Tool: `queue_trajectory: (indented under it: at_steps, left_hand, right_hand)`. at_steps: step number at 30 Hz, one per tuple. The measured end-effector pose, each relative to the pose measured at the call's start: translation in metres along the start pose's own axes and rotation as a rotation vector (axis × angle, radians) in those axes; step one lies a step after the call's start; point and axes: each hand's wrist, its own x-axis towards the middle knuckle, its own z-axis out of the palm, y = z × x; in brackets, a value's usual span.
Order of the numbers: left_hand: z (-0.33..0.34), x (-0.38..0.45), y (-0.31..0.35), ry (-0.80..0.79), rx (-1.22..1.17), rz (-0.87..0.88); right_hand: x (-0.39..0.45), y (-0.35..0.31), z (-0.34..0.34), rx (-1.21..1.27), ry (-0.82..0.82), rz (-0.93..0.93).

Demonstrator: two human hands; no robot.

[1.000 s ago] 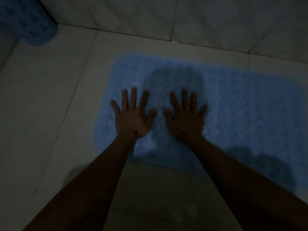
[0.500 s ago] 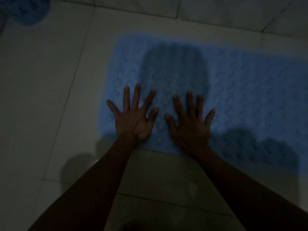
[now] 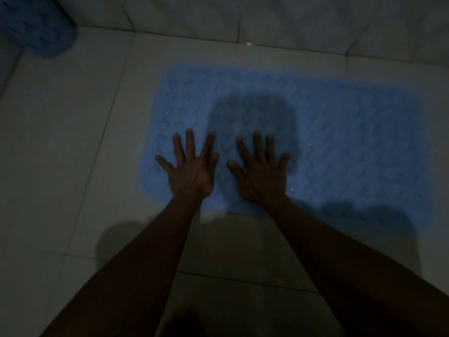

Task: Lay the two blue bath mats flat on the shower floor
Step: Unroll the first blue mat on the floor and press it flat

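Head view, dim light.

Item: blue bath mat (image 3: 340, 147), unrolled, lying flat on the tiled shower floor (image 3: 60, 154). It runs from frame centre out toward 3 o'clock; its far edge lies near the foot of the wall (image 3: 291, 18) at 12 o'clock. Surface is bumpy, with small glints on it.

Item: left hand (image 3: 192, 171), palm down on the mat's near left corner, fingers straight and spread wide, thumb toward 3 o'clock.

Item: right hand (image 3: 263, 173), palm down just beside the left one, apart from it, fingers straight and spread, resting on the mat near its near edge.

Item: second blue mat (image 3: 36, 23), rolled up, at 10 o'clock in the far corner of the floor, well apart from the flat one.

Item: shadow of a head, cast on the mat at 12 o'clock from the hands.
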Motion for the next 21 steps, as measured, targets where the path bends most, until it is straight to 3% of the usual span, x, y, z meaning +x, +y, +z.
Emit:
queue_trajectory:
  at_steps: [4,14,21]
  left_hand:
    - [0.001,-0.018,0.023,-0.020,-0.034,0.004]
    - [0.046,-0.041,0.183,0.024,0.095,0.330]
    - [0.061,-0.011,0.241,0.056,0.117,0.365]
  right_hand:
    - [-0.019,0.021,-0.021,0.081,-0.041,-0.034]
    - [-0.078,0.199,-0.056,0.093,0.091,0.433]
    - [-0.052,0.237,-0.054,0.085,0.146,0.474]
